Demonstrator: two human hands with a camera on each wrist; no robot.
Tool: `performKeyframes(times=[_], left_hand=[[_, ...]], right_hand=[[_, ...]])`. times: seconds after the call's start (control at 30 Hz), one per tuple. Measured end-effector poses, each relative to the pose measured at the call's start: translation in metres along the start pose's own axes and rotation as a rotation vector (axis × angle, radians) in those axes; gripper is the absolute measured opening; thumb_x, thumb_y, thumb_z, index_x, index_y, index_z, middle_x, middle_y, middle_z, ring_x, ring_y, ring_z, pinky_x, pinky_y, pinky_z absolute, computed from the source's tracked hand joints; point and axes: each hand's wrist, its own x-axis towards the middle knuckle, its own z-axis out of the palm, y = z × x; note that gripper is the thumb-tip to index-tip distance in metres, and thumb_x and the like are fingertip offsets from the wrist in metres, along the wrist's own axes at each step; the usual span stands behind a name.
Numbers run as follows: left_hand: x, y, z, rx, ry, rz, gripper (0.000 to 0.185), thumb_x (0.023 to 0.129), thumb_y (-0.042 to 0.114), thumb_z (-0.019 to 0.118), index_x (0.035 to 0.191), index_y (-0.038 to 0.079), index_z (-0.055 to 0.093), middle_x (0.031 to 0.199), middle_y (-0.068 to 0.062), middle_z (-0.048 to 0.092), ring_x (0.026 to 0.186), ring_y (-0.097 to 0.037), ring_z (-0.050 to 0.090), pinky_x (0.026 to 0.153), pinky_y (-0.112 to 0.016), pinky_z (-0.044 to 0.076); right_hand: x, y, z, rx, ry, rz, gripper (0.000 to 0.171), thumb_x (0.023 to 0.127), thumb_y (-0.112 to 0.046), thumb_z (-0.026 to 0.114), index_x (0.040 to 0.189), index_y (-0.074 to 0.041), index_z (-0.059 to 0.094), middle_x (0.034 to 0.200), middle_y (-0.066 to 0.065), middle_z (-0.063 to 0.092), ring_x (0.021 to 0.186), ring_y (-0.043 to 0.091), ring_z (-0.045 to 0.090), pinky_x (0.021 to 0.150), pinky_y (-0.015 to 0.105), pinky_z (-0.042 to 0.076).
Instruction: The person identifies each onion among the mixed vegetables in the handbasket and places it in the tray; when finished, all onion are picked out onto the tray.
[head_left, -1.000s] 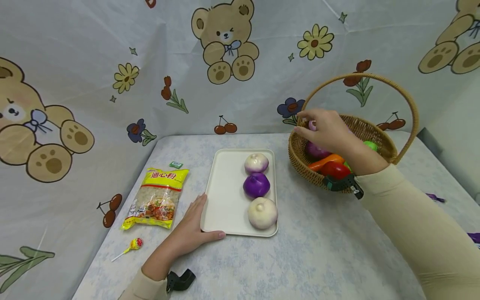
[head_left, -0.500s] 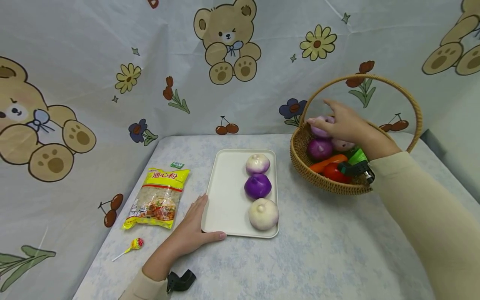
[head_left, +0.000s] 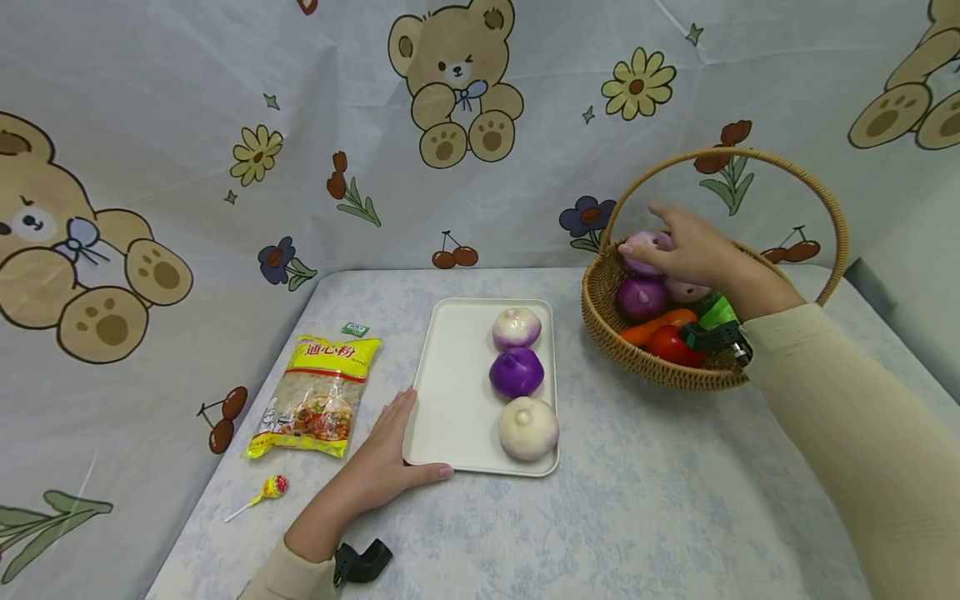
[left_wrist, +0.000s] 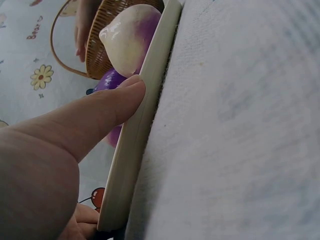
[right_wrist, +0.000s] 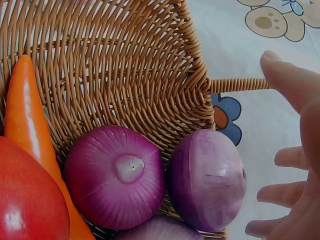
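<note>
My left hand [head_left: 388, 461] rests at the near-left corner of a white tray [head_left: 450, 375], thumb along the near edge and straight fingers along the left side. In the left wrist view the thumb [left_wrist: 107, 102] touches the tray's rim. Down the tray's right side stand a purple-white onion [head_left: 517, 327], a dark purple onion [head_left: 517, 372] and a whitish onion [head_left: 528, 428]. My right hand [head_left: 693, 250] hovers over the wicker basket [head_left: 675, 377], fingers spread, nothing held. A pale purple onion [right_wrist: 207, 180] lies nearest it, apart from the fingers, beside a magenta onion [right_wrist: 115, 175].
Also in the basket lie an orange carrot-like piece [head_left: 658, 326], a red round vegetable [head_left: 673, 346] and something green [head_left: 718, 312]. The basket's tall handle [head_left: 832, 208] arches above. Left of the tray are a pasta bag [head_left: 315, 396], a lollipop [head_left: 272, 487] and a small green packet [head_left: 355, 329].
My right hand has moved right from the basket's left end, and its fingers have spread. The onions beneath it now show more fully. The left hand and tray stay put.
</note>
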Motion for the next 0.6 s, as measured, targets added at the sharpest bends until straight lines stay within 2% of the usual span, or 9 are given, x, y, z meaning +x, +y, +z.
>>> performKeyframes(times=[0.33,0.6], left_hand=[[0.0,0.0,0.0,-0.001,0.0,0.006,0.138,0.075,0.072,0.084,0.17,0.011,0.006,0.175,-0.009,0.007,0.159,-0.027,-0.001,0.123,-0.058,0.01],[0.001,0.0,-0.001,0.009,-0.003,0.01,0.138,0.075,0.073,0.083,0.17,0.011,0.005,0.175,-0.008,0.005,0.159,-0.027,-0.001,0.123,-0.058,0.01]], right_hand=[[0.004,0.006,0.008,-0.025,-0.042,0.016,0.107,0.098,-0.056,0.071,0.165,0.006,0.016,0.158,0.038,0.031,0.142,0.056,0.032,0.113,0.073,0.025],[0.009,0.013,0.013,-0.083,-0.024,-0.017,0.085,0.099,-0.027,0.077,0.157,0.014,0.03,0.146,0.041,0.042,0.129,0.056,0.046,0.107,0.071,0.037]])
